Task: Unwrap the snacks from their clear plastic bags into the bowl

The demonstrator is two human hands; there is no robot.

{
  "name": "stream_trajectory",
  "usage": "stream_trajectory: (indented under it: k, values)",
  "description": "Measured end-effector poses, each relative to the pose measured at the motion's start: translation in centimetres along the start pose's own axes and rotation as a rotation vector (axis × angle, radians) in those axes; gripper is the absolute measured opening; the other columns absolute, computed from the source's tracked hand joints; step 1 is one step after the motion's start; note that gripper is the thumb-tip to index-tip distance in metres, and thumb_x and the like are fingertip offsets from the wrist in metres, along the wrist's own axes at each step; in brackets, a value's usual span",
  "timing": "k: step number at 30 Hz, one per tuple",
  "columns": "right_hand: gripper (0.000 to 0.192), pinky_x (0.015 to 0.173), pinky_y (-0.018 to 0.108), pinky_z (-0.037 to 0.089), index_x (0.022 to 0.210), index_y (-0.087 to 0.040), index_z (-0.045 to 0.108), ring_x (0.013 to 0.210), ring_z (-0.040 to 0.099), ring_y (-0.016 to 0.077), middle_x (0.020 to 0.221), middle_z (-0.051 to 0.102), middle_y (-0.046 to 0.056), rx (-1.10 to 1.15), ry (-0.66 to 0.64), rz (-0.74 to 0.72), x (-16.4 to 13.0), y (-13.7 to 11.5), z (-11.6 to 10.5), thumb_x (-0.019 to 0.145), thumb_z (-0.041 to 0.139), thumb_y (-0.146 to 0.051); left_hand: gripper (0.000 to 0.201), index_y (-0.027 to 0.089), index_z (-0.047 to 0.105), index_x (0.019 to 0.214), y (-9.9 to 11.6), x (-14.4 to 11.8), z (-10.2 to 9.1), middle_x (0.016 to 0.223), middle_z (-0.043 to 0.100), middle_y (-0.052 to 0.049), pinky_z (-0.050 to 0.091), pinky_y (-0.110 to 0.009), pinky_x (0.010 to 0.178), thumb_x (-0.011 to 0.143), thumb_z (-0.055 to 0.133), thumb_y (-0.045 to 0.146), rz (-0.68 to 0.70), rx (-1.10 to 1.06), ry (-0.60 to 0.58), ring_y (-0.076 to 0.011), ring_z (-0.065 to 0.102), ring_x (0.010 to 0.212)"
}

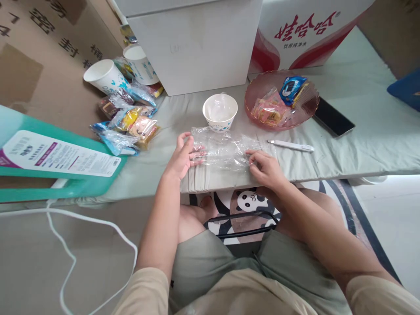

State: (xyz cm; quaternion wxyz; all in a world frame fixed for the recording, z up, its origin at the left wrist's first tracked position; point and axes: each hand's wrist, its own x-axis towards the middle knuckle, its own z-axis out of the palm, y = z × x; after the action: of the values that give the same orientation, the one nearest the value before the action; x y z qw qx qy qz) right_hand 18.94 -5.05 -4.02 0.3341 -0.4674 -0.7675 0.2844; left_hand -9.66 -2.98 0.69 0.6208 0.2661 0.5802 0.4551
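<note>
A crinkled clear plastic bag point(226, 151) is stretched out flat near the front edge of the cloth-covered surface. My left hand point(183, 157) grips its left edge, the thumb on top and several fingers seen through or under the film. At the right end, my right hand point(264, 166) pinches the bag with curled fingers. Just behind it stands a white paper bowl point(220, 109) with crumpled clear plastic inside. A white utility knife point(290, 145) lies to the right, beyond my right hand.
A pink glass dish point(302, 116) holds several wrapped snacks, with a black phone point(333, 117) beside it. Packaged snacks point(127, 127) and paper cups point(105, 75) sit at left, near a green-and-white jug point(62, 153). White boxes point(200, 52) stand behind. A white cable point(98, 218) hangs at lower left.
</note>
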Motion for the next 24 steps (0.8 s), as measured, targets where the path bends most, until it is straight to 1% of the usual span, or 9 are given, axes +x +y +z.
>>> stream_trajectory:
  k: [2, 5, 8, 10, 12, 16, 18, 21, 24]
  values:
    - [0.007, 0.097, 0.050, 0.055, 0.078, -0.025, 0.056, 0.118, 0.069, 0.0320, 0.111, 0.076, 0.011, 0.009, 0.001, -0.008, -0.1, 0.0, -0.1, 0.077, 0.054, -0.018, 0.058, 0.032, 0.045, 0.113, 0.0, -0.1, 0.4, 0.094, 0.072, -0.006, 0.053, -0.024, 0.057, 0.074, 0.078, 0.060, 0.002, 0.007, 0.021, -0.0207, 0.073, 0.075]
    - [0.008, 0.098, 0.050, 0.055, 0.079, -0.024, 0.057, 0.118, 0.069, 0.0315, 0.118, 0.075, 0.012, 0.005, 0.007, -0.026, -0.4, 0.0, -0.5, 0.076, 0.055, -0.017, 0.053, 0.031, 0.042, 0.106, -0.4, 0.1, 1.4, 0.093, 0.071, -0.003, 0.049, -0.021, 0.054, 0.075, 0.079, 0.053, 0.050, 0.013, 0.059, -0.0181, 0.072, 0.069]
    - [0.009, 0.104, 0.053, 0.052, 0.081, -0.025, 0.057, 0.122, 0.068, 0.0316, 0.122, 0.074, 0.011, -0.016, 0.036, -0.027, -0.8, 0.3, -1.2, 0.077, 0.055, -0.016, 0.041, 0.027, 0.047, 0.095, -0.9, 0.6, 2.3, 0.089, 0.070, 0.000, 0.047, -0.019, 0.053, 0.076, 0.079, 0.044, 0.121, 0.029, 0.083, -0.0139, 0.068, 0.065]
    - [0.009, 0.108, 0.055, 0.049, 0.080, -0.025, 0.056, 0.124, 0.067, 0.0319, 0.123, 0.074, 0.011, -0.028, 0.048, -0.024, -1.0, 0.5, -1.7, 0.077, 0.055, -0.017, 0.035, 0.023, 0.052, 0.083, -1.1, 1.0, 2.5, 0.085, 0.068, -0.001, 0.048, -0.019, 0.054, 0.074, 0.081, 0.040, 0.122, 0.038, 0.074, -0.0119, 0.065, 0.065]
    - [0.008, 0.111, 0.056, 0.047, 0.080, -0.025, 0.056, 0.125, 0.066, 0.0321, 0.124, 0.074, 0.011, -0.026, 0.048, -0.022, -1.1, 0.7, -2.1, 0.078, 0.054, -0.017, 0.036, 0.020, 0.054, 0.074, -1.2, 1.2, 2.4, 0.084, 0.067, -0.002, 0.050, -0.020, 0.056, 0.072, 0.083, 0.041, 0.107, 0.019, 0.067, -0.0117, 0.064, 0.068]
    - [0.007, 0.113, 0.057, 0.045, 0.079, -0.024, 0.056, 0.129, 0.064, 0.0315, 0.127, 0.073, 0.010, 0.005, 0.028, -0.006, -1.2, 0.9, -2.1, 0.077, 0.054, -0.018, 0.039, 0.020, 0.062, 0.079, -1.4, 1.4, 2.5, 0.091, 0.069, -0.005, 0.055, -0.024, 0.062, 0.069, 0.082, 0.052, 0.068, 0.005, 0.011, -0.0164, 0.068, 0.079]
    - [0.006, 0.114, 0.058, 0.044, 0.078, -0.024, 0.057, 0.130, 0.063, 0.0322, 0.130, 0.072, 0.010, 0.008, 0.006, -0.008, -1.1, 0.9, -2.1, 0.076, 0.055, -0.019, 0.036, 0.018, 0.064, 0.078, -1.4, 1.4, 2.8, 0.088, 0.070, -0.006, 0.055, -0.024, 0.064, 0.068, 0.084, 0.046, 0.069, 0.048, 0.005, -0.0158, 0.068, 0.079]
    - [0.005, 0.115, 0.060, 0.042, 0.078, -0.024, 0.057, 0.132, 0.062, 0.0333, 0.133, 0.070, 0.010, -0.007, -0.016, -0.031, -1.0, 1.0, -2.4, 0.076, 0.054, -0.019, 0.022, 0.016, 0.061, 0.069, -1.2, 1.3, 3.0, 0.079, 0.071, -0.006, 0.052, -0.019, 0.065, 0.066, 0.080, 0.028, 0.088, 0.054, 0.074, -0.0124, 0.067, 0.074]
    - [0.006, 0.118, 0.061, 0.038, 0.077, -0.024, 0.056, 0.136, 0.059, 0.0339, 0.134, 0.070, 0.011, -0.046, 0.002, -0.049, -1.2, 1.1, -3.3, 0.076, 0.055, -0.019, 0.026, 0.017, 0.047, 0.057, -0.5, 1.4, 2.3, 0.080, 0.072, -0.007, 0.052, -0.020, 0.064, 0.064, 0.072, 0.024, 0.073, -0.033, 0.114, -0.0139, 0.070, 0.074]
